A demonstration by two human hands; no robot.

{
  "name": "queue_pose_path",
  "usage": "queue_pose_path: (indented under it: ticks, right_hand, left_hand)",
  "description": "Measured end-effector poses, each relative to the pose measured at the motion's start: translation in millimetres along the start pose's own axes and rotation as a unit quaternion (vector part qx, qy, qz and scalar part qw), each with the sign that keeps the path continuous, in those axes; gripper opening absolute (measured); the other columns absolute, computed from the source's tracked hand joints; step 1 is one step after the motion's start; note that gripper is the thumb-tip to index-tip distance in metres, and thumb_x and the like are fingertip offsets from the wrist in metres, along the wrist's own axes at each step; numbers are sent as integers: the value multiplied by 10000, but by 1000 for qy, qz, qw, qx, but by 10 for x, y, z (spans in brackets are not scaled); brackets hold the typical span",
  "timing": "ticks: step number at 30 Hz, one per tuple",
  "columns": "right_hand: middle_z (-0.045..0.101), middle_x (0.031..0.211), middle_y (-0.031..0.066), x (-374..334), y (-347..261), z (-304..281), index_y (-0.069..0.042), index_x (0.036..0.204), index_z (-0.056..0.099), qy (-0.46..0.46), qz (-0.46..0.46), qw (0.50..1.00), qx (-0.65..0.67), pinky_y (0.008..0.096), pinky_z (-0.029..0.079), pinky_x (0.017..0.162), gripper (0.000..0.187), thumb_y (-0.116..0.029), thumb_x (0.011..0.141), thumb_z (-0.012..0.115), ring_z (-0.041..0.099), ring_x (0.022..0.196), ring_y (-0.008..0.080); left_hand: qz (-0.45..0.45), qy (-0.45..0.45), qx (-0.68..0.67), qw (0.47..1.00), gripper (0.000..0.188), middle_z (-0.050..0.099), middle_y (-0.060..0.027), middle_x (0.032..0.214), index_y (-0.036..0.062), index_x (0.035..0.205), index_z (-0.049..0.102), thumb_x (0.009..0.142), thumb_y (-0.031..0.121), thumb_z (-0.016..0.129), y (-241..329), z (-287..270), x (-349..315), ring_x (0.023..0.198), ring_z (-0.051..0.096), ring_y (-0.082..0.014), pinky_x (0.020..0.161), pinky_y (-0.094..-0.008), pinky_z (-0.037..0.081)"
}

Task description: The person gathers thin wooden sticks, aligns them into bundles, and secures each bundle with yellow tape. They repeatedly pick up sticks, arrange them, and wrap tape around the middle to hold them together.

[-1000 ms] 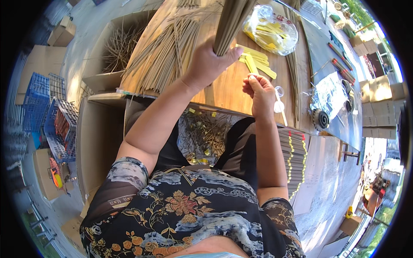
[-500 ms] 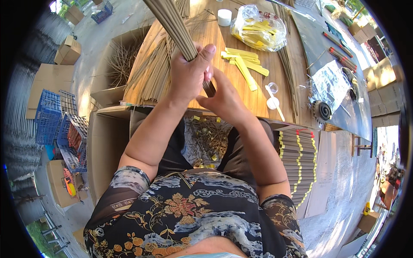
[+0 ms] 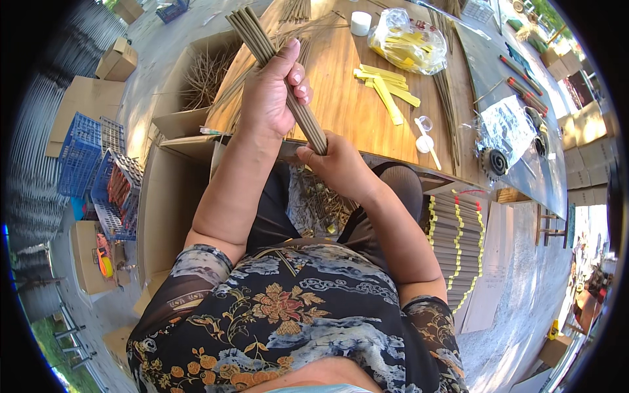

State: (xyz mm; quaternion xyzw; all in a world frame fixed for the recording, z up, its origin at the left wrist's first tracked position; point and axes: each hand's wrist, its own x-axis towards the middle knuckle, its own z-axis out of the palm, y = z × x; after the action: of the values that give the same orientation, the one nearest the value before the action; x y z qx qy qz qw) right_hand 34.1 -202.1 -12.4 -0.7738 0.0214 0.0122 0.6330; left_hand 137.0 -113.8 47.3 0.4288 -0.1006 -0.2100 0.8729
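My left hand [image 3: 267,95] is closed around the upper part of a bundle of thin grey-brown incense sticks [image 3: 305,121], thumb lying along it. The bundle slants from upper left to lower right, above the table's near edge. At its lower end my right hand [image 3: 342,169] grips it between thumb and fingers. Behind the bundle, several yellow paper strips [image 3: 388,98] lie on the wooden table [image 3: 327,56]. Some loose sticks [image 3: 237,92] show beside my left hand, which hides that part of the tabletop.
A clear bag with yellow strips [image 3: 409,42], a white tub [image 3: 360,23] and a small white scoop [image 3: 427,143] are on the table. Banded bundles [image 3: 447,242] stack at right. A carton of twigs [image 3: 204,78] stands left; foil [image 3: 508,128] lies on the metal surface.
The bundle has come lower and closer to me, its upper end now in view. My right hand has moved down with its lower end. My left hand covers more of the loose sticks.
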Motion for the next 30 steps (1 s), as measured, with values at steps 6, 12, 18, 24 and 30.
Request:
queue_pose_path:
  ticks: [6,12,18,24,30]
  right_hand:
    - [564,711,263,-104,-55,52,31,835,535,99,-19,982,-163,442,445,625,247,-211,808,575,559,699,421]
    - [539,590,93,-203,-111,39,23,786,494,-26,-31,998,-48,341,435,499,227,-187,825,572,533,519,247]
    - [438,524,-36,-288,-149,-6,-30,783,526,-204,107,955,189,204,331,368,172,-183,854,562,386,390,49]
    - [445,568,-33,-217,-23,84,-14,785,521,-54,-6,999,8,224,360,433,189,-188,840,572,421,478,50]
    - [563,678,201,-178,-143,93,30,881,528,38,-4,996,-86,368,446,634,246,-196,801,584,580,651,295]
  left_hand:
    - [36,9,8,999,276,419,33,520,137,660,448,814,279,627,149,8,-80,458,428,-98,435,-231,354]
    - [56,-91,-41,993,279,442,20,545,123,661,476,804,302,635,411,-88,-68,467,410,-101,452,-232,354]
    - [31,-193,-67,978,293,412,28,528,119,671,450,848,317,574,599,-220,64,446,396,-89,424,-225,328]
    - [61,-104,-43,992,265,449,22,535,99,699,487,860,296,562,551,-238,76,436,410,-91,420,-224,351]
    - [148,8,82,985,216,491,7,554,109,737,529,806,283,636,149,86,-241,465,473,-126,455,-259,409]
